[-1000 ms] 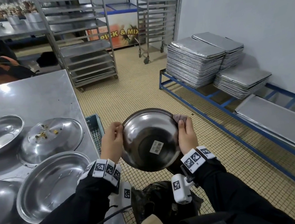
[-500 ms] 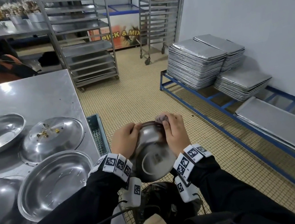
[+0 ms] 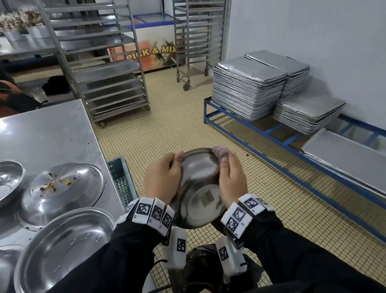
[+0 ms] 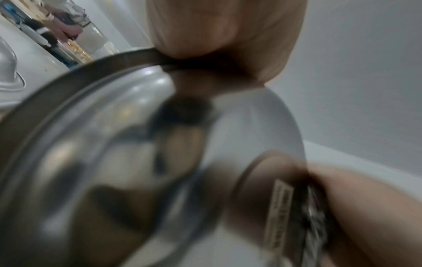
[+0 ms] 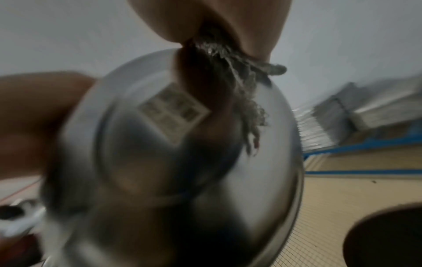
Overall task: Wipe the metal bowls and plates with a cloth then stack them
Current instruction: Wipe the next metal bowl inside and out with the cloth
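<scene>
Bowl (image 3: 199, 190), underside up: your left hand (image 3: 160, 179) grips its rim; right hand (image 3: 232, 178) pinches cloth (image 5: 230, 59) there. Rub outward, steadily.

Black long sleeves (image 3: 86, 280), white wristbands (image 3: 153, 212) with black square markers, white wrist-mounted camera units (image 3: 176, 248).

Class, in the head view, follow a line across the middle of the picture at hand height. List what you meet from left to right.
Plate with food scraps → blue crate → left hand → metal bowl → right hand → blue floor rack → lone flat tray.
</scene>
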Available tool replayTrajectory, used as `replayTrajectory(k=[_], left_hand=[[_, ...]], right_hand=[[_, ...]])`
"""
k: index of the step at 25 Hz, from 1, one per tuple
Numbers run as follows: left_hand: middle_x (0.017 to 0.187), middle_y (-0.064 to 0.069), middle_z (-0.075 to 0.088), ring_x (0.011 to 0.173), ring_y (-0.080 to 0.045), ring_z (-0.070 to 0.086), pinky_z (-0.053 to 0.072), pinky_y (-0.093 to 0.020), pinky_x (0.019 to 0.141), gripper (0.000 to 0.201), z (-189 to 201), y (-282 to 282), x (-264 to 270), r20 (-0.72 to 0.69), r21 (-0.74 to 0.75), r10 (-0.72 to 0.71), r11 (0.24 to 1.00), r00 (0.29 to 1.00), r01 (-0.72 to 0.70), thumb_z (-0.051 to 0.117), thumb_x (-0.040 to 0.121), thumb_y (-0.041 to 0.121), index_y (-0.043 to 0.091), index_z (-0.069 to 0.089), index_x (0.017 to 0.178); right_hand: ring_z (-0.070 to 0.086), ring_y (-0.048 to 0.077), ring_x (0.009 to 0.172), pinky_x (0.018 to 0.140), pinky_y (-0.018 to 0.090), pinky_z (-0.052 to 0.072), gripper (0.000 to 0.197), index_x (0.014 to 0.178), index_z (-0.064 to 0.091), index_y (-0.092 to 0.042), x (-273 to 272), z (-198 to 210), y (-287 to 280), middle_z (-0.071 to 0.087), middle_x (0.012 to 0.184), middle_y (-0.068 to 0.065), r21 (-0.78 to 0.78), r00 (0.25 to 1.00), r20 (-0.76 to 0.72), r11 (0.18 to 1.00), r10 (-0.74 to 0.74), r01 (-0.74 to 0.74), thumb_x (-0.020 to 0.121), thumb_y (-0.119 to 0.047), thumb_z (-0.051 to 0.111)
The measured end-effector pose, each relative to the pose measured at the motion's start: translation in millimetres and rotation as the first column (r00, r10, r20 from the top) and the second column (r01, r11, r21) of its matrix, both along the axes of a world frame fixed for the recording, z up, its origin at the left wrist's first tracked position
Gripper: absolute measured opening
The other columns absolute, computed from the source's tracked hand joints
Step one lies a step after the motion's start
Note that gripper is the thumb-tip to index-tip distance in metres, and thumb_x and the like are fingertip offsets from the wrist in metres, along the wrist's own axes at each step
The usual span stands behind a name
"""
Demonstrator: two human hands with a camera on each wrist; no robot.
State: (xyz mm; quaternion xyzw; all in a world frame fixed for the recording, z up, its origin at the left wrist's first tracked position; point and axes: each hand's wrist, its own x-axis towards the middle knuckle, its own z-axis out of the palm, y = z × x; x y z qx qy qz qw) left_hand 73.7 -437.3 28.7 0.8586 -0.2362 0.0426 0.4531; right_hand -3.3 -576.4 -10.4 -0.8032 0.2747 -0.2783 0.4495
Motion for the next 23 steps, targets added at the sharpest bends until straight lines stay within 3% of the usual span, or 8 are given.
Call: replayTrajectory(k=[2,4,8,11,15,17,20,23], left_hand=[[0.060,-0.003,0.058,0.056,-0.017,0.050,0.036,-0.024,0.052,0.039,3.1,1.4,6.6,-0.070,-0.114,0.026,0.993,0.997,-0.034,0.044,0.100,0.040,0.017,0.061,0.074],[0.060,-0.002,0.056,0.056,-0.015,0.048,0.035,-0.022,0.053,0.038,4.8,1.0,7.9,-0.083,-0.139,0.065,0.987,0.994,-0.076,0.044,0.100,0.039,0.018,0.058,0.071],[0.059,0.000,0.053,0.053,-0.014,0.045,0.032,-0.022,0.051,0.041,2.0,-5.5,-0.3,-0.060,-0.074,0.057,0.995,0.997,-0.061,0.042,0.100,0.040,0.020,0.050,0.066],[0.058,-0.002,0.054,0.052,-0.015,0.044,0.034,-0.026,0.050,0.044,-2.6,-8.6,-2.6,-0.039,-0.072,0.022,0.997,0.999,-0.024,0.044,0.099,0.043,0.013,0.055,0.069],[0.062,-0.015,0.057,0.055,-0.020,0.048,0.043,-0.036,0.055,0.051,-6.6,0.8,-0.7,-0.172,-0.205,0.046,0.975,0.984,-0.082,0.046,0.095,0.049,0.006,0.063,0.075],[0.075,-0.023,0.065,0.061,-0.025,0.055,0.052,-0.044,0.065,0.047,-10.2,7.3,2.8,-0.284,-0.290,0.053,0.947,0.957,-0.138,0.047,0.095,0.048,0.008,0.068,0.083],[0.083,-0.020,0.069,0.070,-0.029,0.063,0.054,-0.042,0.072,0.045,-21.2,13.9,8.0,-0.396,-0.398,0.053,0.890,0.917,-0.224,0.049,0.095,0.049,0.009,0.070,0.088],[0.084,-0.008,0.067,0.078,-0.021,0.064,0.050,-0.026,0.067,0.030,-35.0,19.6,12.5,-0.279,-0.272,0.102,0.945,0.955,-0.180,0.049,0.098,0.038,0.012,0.065,0.096]], right_hand=[[0.051,0.026,0.119,0.092,0.031,0.041,0.041,0.136,0.045,-0.026,-9.1,-0.6,-12.7,0.054,0.132,0.004,0.172,0.998,-0.017,0.983,-0.057,0.059,0.101,-0.039,0.026],[0.052,0.023,0.119,0.093,0.030,0.042,0.043,0.142,0.037,-0.031,-18.7,-4.1,-8.2,0.052,0.136,0.003,0.198,0.999,-0.028,0.979,-0.034,0.039,0.101,-0.039,0.027],[0.012,0.016,0.143,0.108,0.033,0.024,0.048,0.147,0.016,-0.035,-14.0,-1.5,22.8,0.018,0.156,-0.004,-0.134,0.985,0.090,0.982,0.146,-0.133,0.101,-0.036,0.029],[0.010,0.014,0.142,0.115,0.036,0.016,0.048,0.147,0.026,-0.029,4.6,6.3,18.7,0.024,0.154,0.001,-0.352,0.991,0.074,0.932,0.115,-0.082,0.100,-0.039,0.029],[0.048,0.013,0.115,0.095,0.030,0.039,0.036,0.133,0.046,-0.030,1.2,15.6,-4.8,0.051,0.129,-0.005,0.070,0.995,0.098,0.998,-0.003,-0.004,0.102,-0.035,0.031],[0.052,0.015,0.105,0.084,0.028,0.038,0.034,0.129,0.047,-0.035,-12.5,11.0,-7.8,0.052,0.115,-0.010,0.292,0.996,0.087,0.956,-0.036,0.009,0.102,-0.041,0.027],[0.052,0.005,0.088,0.080,0.029,0.039,0.027,0.121,0.042,-0.041,-25.9,1.2,-2.3,0.051,0.105,-0.012,0.389,0.993,0.106,0.921,-0.047,0.002,0.102,-0.040,0.023],[0.050,0.001,0.080,0.062,0.020,0.037,0.028,0.123,0.043,-0.027,-22.7,3.8,-11.1,0.052,0.096,-0.012,0.335,0.994,0.085,0.941,-0.074,0.041,0.102,-0.036,0.026]])
